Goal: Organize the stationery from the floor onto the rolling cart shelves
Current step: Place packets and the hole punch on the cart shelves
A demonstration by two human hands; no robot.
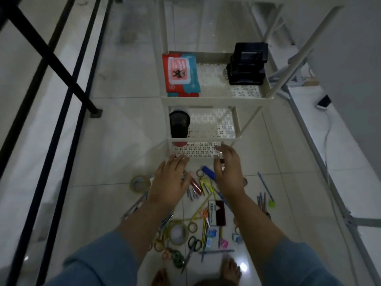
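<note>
Under hands (171,180) (228,172), nr cart (206,139): stationery (216,211)

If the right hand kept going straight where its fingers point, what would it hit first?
Probably the lowest cart shelf; the right hand points at its right end, though depth is unclear.

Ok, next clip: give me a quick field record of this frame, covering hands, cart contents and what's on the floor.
left hand: open, holds nothing
right hand: open, holds nothing, fingertips near the lowest shelf
top shelf: wipes pack, black organizer
middle shelf: dark cup
floor: tape roll, scissors, blue stapler, pens, not yet sorted
</note>
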